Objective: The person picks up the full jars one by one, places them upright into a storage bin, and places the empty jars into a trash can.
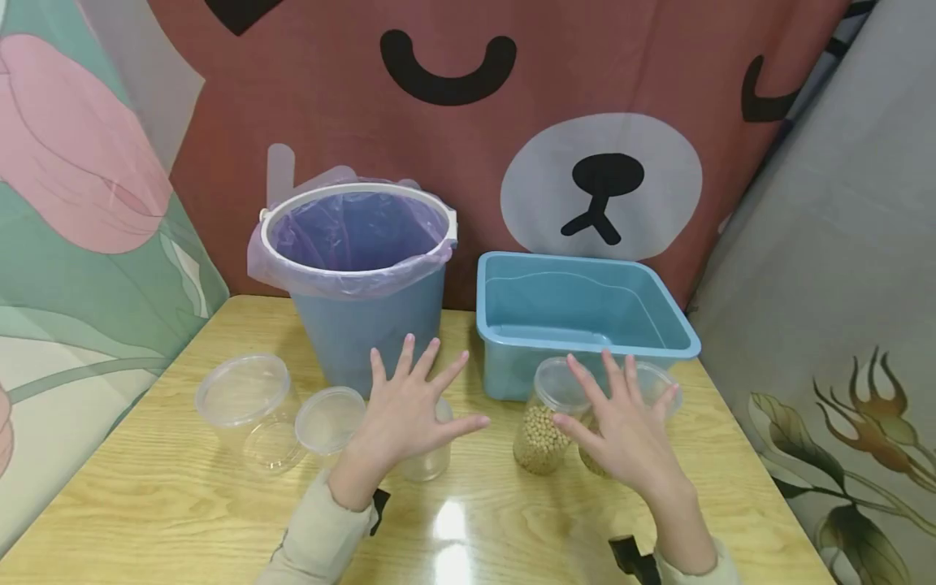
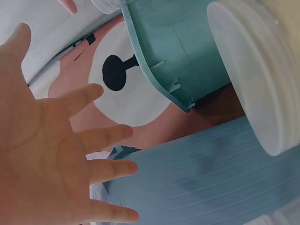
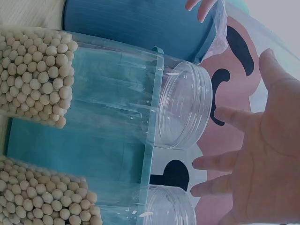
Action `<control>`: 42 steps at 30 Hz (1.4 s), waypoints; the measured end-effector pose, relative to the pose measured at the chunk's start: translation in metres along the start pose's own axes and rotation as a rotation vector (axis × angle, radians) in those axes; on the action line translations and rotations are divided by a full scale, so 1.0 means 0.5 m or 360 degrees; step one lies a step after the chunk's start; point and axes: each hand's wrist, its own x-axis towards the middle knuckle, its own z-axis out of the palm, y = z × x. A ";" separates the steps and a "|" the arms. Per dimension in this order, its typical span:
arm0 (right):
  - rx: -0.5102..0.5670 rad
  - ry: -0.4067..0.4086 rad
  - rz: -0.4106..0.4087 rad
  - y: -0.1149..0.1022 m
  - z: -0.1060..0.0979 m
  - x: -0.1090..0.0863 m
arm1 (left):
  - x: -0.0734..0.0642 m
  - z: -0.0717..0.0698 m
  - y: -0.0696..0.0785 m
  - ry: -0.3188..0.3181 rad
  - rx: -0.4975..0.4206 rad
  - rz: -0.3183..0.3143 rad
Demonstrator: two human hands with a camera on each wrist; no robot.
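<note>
Both hands are held up with fingers spread, holding nothing. My left hand (image 1: 402,418) hovers in front of several clear plastic containers: a wide lidded tub (image 1: 244,390), a smaller lidded one (image 1: 329,421) and a clear jar (image 1: 426,465) partly behind the hand. Its bare palm (image 2: 42,154) shows in the left wrist view. Above two clear jars of pale round beans is my right hand (image 1: 630,435). The left bean jar (image 1: 539,439) is mostly visible; the hand covers much of the other bean jar (image 1: 658,382). In the right wrist view, both bean jars are about half full.
A blue bucket (image 1: 373,325) lined with a purple plastic bag (image 1: 344,280) stands at the back left of the wooden table (image 1: 146,496). To its right is a rectangular teal bin (image 1: 585,349). A curtain with a bear print (image 1: 453,146) hangs behind them.
</note>
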 end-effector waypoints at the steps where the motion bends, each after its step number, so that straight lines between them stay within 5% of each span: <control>1: 0.0008 0.0010 -0.0006 0.001 0.001 0.000 | 0.001 0.000 0.000 0.0002 -0.0009 0.0002; 14: 0.0171 0.0201 -0.0096 0.020 0.001 -0.006 | 0.009 0.004 -0.001 0.0085 -0.0071 0.0014; 29: 0.0358 0.0525 -0.0215 0.045 0.007 -0.009 | 0.028 0.010 -0.002 0.0325 -0.0330 0.0094; 42: 0.0457 0.0816 -0.0334 0.065 0.014 -0.008 | 0.044 0.009 -0.002 0.0383 -0.0670 0.0140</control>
